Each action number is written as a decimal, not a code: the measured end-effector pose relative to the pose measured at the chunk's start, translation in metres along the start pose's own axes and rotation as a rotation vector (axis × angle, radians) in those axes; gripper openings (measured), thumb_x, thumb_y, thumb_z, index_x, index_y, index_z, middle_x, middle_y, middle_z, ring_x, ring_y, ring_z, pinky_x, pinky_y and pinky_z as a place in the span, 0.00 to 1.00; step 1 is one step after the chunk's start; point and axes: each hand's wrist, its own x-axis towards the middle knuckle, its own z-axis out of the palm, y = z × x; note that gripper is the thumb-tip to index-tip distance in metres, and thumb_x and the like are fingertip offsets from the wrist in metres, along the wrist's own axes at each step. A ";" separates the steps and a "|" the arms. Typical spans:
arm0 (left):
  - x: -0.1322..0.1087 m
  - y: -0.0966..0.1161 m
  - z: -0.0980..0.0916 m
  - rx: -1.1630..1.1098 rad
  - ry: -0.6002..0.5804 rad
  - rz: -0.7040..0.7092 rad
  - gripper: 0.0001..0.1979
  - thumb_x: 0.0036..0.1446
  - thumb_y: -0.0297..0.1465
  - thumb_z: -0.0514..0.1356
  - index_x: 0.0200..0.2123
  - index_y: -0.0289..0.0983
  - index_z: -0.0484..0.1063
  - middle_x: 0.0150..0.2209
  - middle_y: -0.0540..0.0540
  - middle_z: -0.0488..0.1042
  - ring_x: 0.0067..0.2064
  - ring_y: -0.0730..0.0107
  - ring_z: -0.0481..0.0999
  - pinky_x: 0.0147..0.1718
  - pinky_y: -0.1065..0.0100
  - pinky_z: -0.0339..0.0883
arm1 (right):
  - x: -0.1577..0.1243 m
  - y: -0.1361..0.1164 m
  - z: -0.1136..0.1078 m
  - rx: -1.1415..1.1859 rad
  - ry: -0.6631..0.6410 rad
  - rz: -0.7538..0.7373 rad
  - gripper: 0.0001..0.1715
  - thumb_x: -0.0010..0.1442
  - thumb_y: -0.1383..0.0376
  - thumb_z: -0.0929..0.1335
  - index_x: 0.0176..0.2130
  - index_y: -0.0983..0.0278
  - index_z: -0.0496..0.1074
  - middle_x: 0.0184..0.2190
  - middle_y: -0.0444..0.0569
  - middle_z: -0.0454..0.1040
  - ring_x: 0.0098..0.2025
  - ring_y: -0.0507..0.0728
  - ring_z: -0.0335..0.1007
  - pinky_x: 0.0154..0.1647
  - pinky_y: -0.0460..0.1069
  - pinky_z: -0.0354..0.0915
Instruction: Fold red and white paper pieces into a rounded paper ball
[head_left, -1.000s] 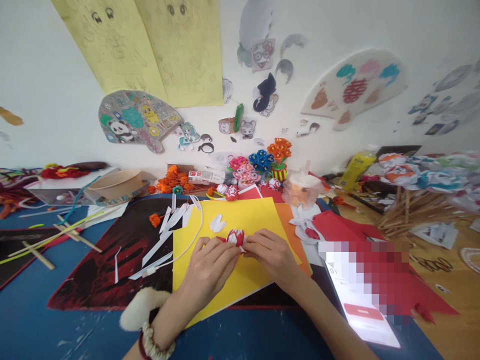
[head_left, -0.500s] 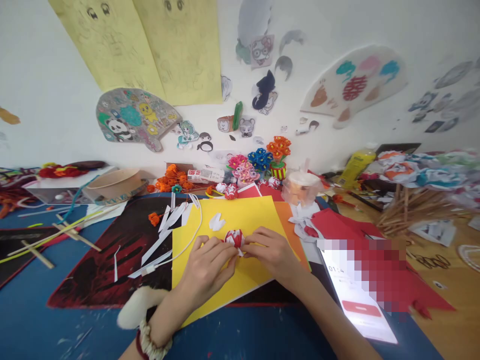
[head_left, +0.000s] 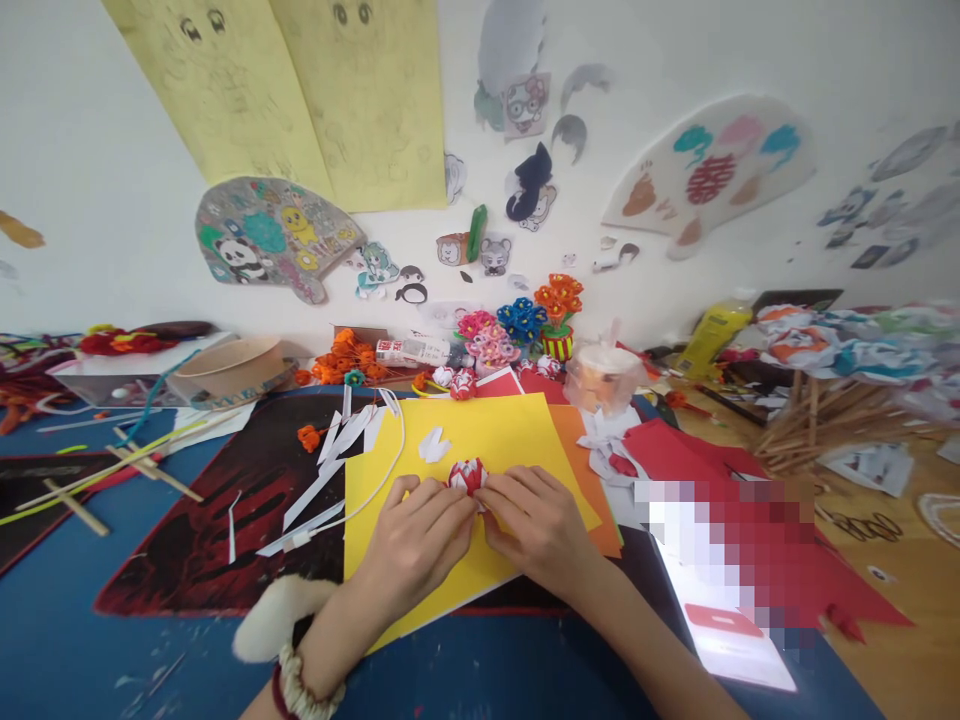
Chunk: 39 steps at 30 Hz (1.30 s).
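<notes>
While flat yellow paper lies beneath, left fingers and right fingers pinch a rounded red-white ball.

Red-and-white ball: folded paper, creased. Yellow sheet: smooth matt paper. White strips: paper, matt. Cord: smooth, plastic-looking. Phone screen: smooth, glossy. Bottle: plastic, smooth. Sticks: bare wood, matt. Scrunchie: gathered cloth. Bench: wood-grained at right.
</notes>
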 end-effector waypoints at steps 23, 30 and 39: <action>-0.006 -0.001 -0.001 0.150 -0.284 0.234 0.17 0.67 0.24 0.46 0.28 0.35 0.69 0.27 0.47 0.70 0.31 0.65 0.65 0.33 0.61 0.52 | -0.009 0.001 0.008 0.053 -0.304 -0.191 0.11 0.53 0.77 0.63 0.24 0.64 0.67 0.23 0.47 0.68 0.29 0.55 0.60 0.27 0.51 0.56; -0.004 0.000 -0.004 0.005 -0.269 -0.004 0.08 0.63 0.26 0.54 0.32 0.38 0.71 0.30 0.47 0.73 0.33 0.64 0.65 0.33 0.62 0.49 | -0.007 0.007 0.009 0.312 -0.252 0.026 0.15 0.57 0.79 0.62 0.28 0.64 0.70 0.27 0.47 0.73 0.30 0.55 0.61 0.29 0.49 0.60; 0.000 0.004 -0.007 -0.098 -0.245 -0.159 0.12 0.67 0.28 0.52 0.32 0.38 0.71 0.29 0.49 0.74 0.32 0.66 0.63 0.32 0.62 0.48 | -0.004 0.005 0.008 0.425 -0.133 0.265 0.12 0.62 0.73 0.66 0.30 0.62 0.74 0.32 0.47 0.74 0.37 0.57 0.64 0.38 0.52 0.63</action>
